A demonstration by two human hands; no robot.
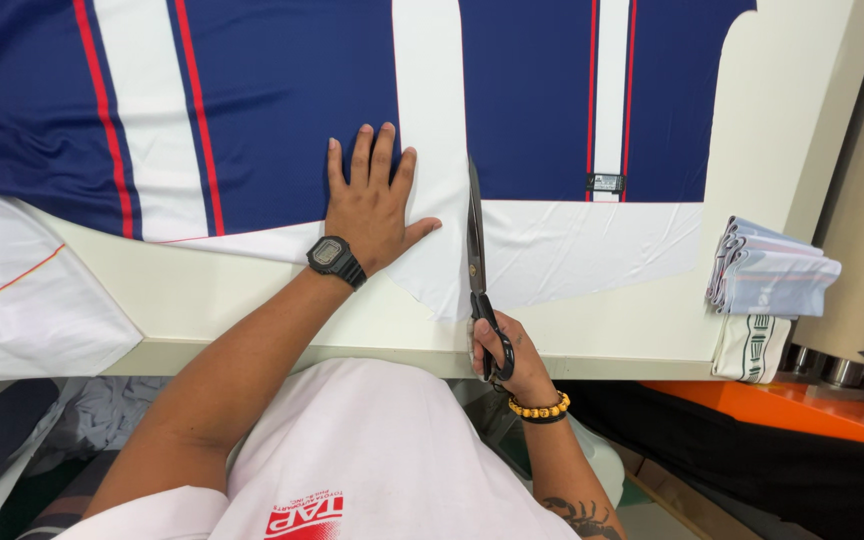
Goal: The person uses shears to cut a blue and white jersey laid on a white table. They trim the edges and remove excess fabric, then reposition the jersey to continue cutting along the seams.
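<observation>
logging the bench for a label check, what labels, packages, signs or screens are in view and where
Small woven label: on the navy fabric at the foot of the right white stripe; dark rectangle, pale marks.
Watch screen: on the left wrist; small grey square in a black case.
Red printed logo: on the person's white shirt, bottom of the view.

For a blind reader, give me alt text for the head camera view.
A person's right hand cuts white fabric with long scissors on a cream table, while the left hand presses flat a navy printed panel.
</observation>
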